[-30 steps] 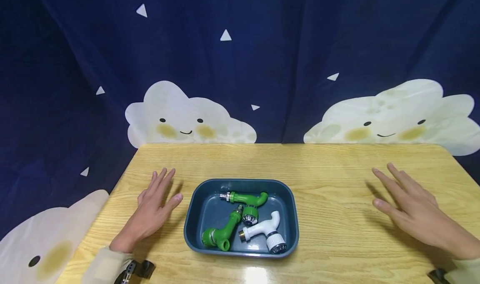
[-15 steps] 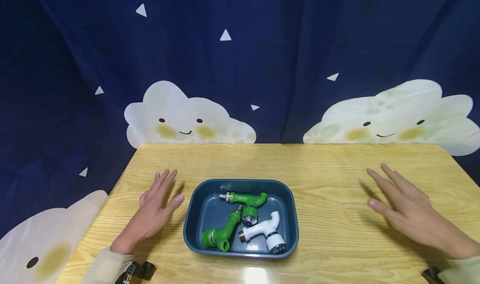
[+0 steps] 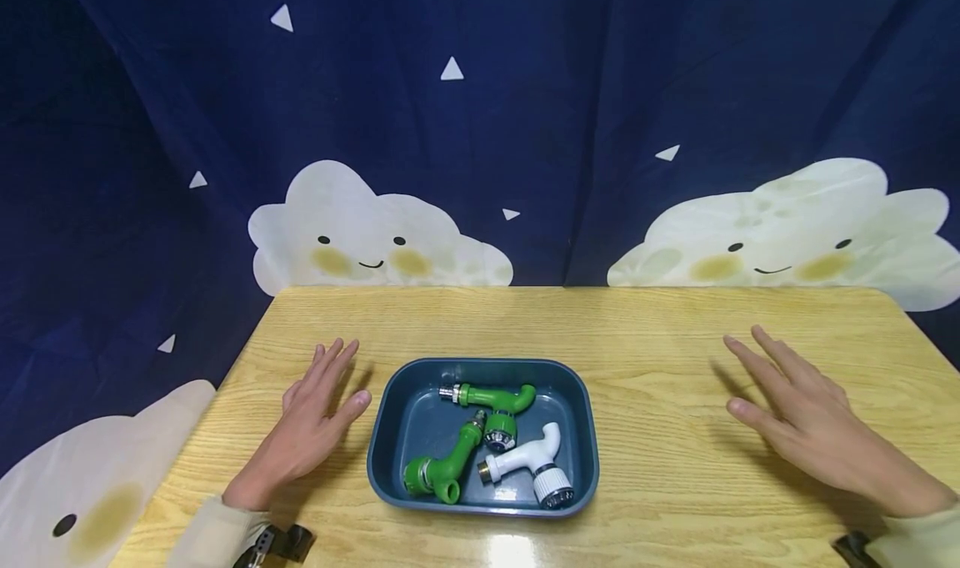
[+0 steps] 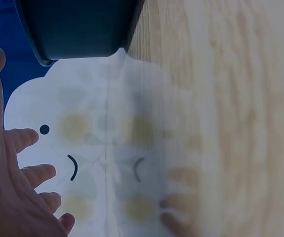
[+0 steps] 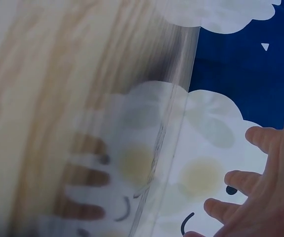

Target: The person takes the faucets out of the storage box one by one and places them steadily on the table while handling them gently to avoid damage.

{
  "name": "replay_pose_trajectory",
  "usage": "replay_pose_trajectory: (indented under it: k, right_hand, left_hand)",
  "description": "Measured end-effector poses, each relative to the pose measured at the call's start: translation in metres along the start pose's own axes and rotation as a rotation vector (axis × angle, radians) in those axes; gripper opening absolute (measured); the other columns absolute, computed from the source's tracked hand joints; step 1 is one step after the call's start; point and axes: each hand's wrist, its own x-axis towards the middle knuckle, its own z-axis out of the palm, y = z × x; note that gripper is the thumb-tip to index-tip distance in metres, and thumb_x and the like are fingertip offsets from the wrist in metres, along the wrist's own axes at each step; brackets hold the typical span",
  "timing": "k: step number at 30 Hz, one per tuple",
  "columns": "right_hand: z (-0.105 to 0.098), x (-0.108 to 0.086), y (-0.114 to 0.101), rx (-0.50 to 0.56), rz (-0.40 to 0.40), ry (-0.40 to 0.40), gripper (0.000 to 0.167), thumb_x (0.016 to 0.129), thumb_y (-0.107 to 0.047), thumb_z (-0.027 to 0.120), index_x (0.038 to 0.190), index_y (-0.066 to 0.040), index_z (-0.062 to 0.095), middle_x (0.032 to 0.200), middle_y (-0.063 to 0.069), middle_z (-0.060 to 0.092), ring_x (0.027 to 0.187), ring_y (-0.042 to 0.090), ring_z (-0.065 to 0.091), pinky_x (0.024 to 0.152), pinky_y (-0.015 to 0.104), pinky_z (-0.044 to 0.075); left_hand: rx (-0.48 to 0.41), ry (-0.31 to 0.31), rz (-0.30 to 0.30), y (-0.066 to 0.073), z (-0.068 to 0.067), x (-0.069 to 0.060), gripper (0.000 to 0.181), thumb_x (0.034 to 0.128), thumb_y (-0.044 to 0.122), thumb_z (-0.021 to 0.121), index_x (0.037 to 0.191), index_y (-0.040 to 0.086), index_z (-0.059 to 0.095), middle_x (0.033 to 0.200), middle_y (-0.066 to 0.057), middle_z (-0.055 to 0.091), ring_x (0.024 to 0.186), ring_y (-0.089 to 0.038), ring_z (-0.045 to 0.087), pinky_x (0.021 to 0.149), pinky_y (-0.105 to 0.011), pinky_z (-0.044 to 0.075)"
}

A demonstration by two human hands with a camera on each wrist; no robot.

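A dark blue plastic tray [image 3: 380,459] sits on the wooden table with three taps inside. One green tap [image 3: 495,398] lies along the back, a second green tap [image 3: 448,463] at the front left, and a white tap [image 3: 534,454] at the front right. My left hand [image 3: 313,418] hovers left of the tray, fingers extended and holding nothing; in the left wrist view the tray's wall [image 4: 77,29] shows beyond it. Well to the right of the tray, my right hand [image 3: 802,409] is also held above the table with fingers spread, touching nothing.
The light wooden table [image 3: 660,326] reaches back to a dark blue curtain [image 3: 525,118] printed with white clouds and triangles. A black strap [image 3: 281,543] is on the left wrist, and another dark strap [image 3: 855,549] shows by the right wrist.
My right hand has drifted left, a little closer to the tray. The left hand has shifted very slightly right. The tray and taps have stayed put.
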Motion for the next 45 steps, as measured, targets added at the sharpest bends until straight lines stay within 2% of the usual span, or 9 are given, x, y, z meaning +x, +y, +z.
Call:
replay_pose_trajectory:
  k: [10, 18, 34, 45]
  right_hand:
    - [0.001, 0.0, -0.004, 0.011, 0.0, -0.011, 0.077, 0.102, -0.035, 0.06, 0.166, -0.029, 0.018, 0.174, 0.02, 0.006, 0.152, 0.062, 0.014, 0.096, 0.086, 0.017]
    - [0.003, 0.0, -0.009, 0.014, -0.032, 0.013, 0.078, 0.1, -0.033, 0.064, 0.166, -0.028, 0.021, 0.174, 0.018, 0.008, 0.152, 0.061, 0.017, 0.097, 0.085, 0.019]
    - [0.004, -0.001, -0.019, 0.02, -0.041, 0.012, 0.079, 0.1, -0.034, 0.065, 0.165, -0.03, 0.021, 0.175, 0.016, 0.009, 0.155, 0.059, 0.013, 0.098, 0.086, 0.017]
    - [0.005, 0.002, -0.025, 0.014, -0.067, 0.015, 0.08, 0.098, -0.035, 0.067, 0.165, -0.03, 0.024, 0.174, 0.015, 0.012, 0.153, 0.058, 0.019, 0.096, 0.083, 0.021]
  left_hand:
    - [-0.016, -0.007, 0.007, 0.005, 0.002, 0.0, 0.07, 0.1034, 0.039, 0.057, 0.165, 0.03, 0.024, 0.172, -0.018, 0.022, 0.161, -0.046, 0.008, 0.113, -0.077, 0.013]
    - [-0.019, -0.005, 0.014, 0.008, 0.003, 0.0, 0.069, 0.1037, 0.038, 0.056, 0.164, 0.031, 0.024, 0.172, -0.018, 0.022, 0.161, -0.046, 0.009, 0.113, -0.075, 0.014]
    - [-0.036, -0.006, 0.053, 0.013, 0.008, 0.001, 0.068, 0.1038, 0.039, 0.056, 0.164, 0.029, 0.025, 0.172, -0.016, 0.023, 0.16, -0.048, 0.012, 0.113, -0.071, 0.016]
    - [-0.039, -0.002, 0.053, 0.014, 0.01, 0.002, 0.069, 0.1037, 0.039, 0.056, 0.164, 0.034, 0.024, 0.172, -0.014, 0.023, 0.16, -0.048, 0.012, 0.112, -0.074, 0.015]
